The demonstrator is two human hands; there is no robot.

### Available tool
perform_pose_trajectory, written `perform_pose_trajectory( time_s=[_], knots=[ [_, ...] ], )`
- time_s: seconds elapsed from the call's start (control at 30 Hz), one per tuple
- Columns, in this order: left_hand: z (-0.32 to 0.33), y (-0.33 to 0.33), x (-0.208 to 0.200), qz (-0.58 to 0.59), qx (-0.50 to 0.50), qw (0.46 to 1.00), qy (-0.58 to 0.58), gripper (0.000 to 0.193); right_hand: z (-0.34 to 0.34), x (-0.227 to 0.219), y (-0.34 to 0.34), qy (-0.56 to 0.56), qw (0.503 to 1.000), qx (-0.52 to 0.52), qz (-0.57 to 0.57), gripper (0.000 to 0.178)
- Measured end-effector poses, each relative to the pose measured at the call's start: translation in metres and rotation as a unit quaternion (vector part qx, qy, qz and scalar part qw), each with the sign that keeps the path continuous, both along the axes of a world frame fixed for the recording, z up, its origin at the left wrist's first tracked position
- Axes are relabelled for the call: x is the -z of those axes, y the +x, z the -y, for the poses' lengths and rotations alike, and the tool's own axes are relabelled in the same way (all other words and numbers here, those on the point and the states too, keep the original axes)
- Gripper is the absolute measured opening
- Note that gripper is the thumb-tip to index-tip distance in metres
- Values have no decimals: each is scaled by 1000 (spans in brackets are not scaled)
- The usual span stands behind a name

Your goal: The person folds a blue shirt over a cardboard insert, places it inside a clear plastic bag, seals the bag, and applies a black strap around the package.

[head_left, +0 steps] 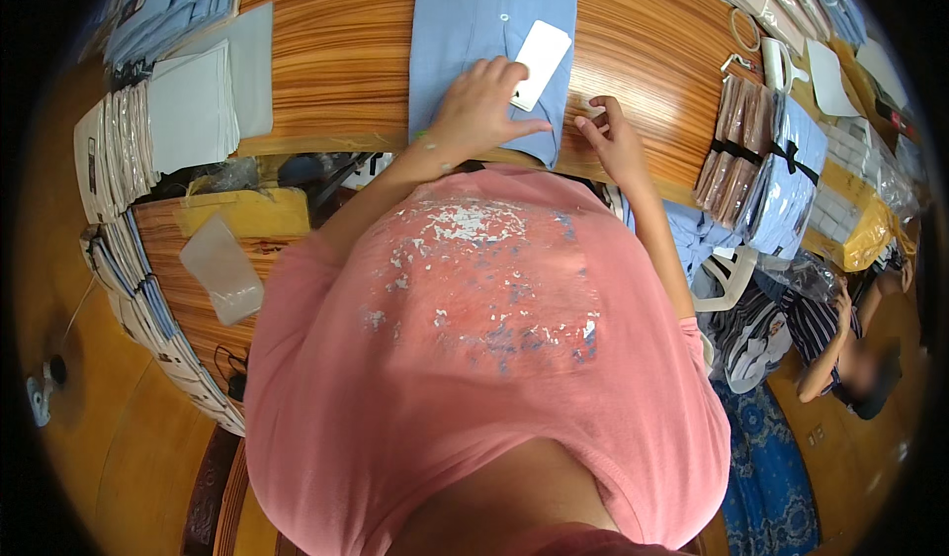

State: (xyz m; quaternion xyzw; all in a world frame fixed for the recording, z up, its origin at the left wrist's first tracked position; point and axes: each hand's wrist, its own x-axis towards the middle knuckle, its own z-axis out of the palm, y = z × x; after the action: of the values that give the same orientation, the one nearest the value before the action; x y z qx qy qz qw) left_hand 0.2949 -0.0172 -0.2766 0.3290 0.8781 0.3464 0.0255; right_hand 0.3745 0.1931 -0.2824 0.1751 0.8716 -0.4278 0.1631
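A folded light-blue shirt (440, 37) with white buttons lies on the wood-grain table in front of me. On its right half rests a slanted white card tag (543, 60). My left hand (479, 109) lies on the shirt, fingers spread, its fingertips at the tag's left edge and the thumb stretched toward the shirt's lower right. Just right of the shirt, my right hand (615, 141) is held over the table edge. Its fingers are loosely bent and apart from the thumb. A small pale spot by its fingertips is too small to name.
White card sheets (193, 106) and bagged shirts (173, 12) are stacked at the left. Ribbon-tied bundles of packed shirts (786, 175) stand at the right, near a white handheld tool (781, 65). A yellow package (855, 220) lies beyond. Another person (840, 334) is at the far right.
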Motion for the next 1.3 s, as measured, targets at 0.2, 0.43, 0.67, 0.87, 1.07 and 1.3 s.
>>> perform_pose_trajectory(
  time_s=[0.2,0.43,0.67,0.87,1.07,1.3],
  knots=[
    [-4,0,20,89,-75,993,15,26,3,-11,-19,-298,951,87,7,27],
    [25,-4,54,490,-126,809,300,27,47,17,-71,-374,923,75,-45,41],
    [122,-23,32,175,-277,915,237,34,32,25,-70,34,970,9,-239,58],
    [314,-66,18,-150,-481,864,11,21,68,-9,-94,3,965,-8,-261,50],
    [305,-85,47,-127,-302,944,-34,31,215,-18,-147,-92,932,-293,-193,29],
    [336,-44,30,456,-168,816,313,40,342,-18,-173,-171,893,-371,-190,24]
  ],
)
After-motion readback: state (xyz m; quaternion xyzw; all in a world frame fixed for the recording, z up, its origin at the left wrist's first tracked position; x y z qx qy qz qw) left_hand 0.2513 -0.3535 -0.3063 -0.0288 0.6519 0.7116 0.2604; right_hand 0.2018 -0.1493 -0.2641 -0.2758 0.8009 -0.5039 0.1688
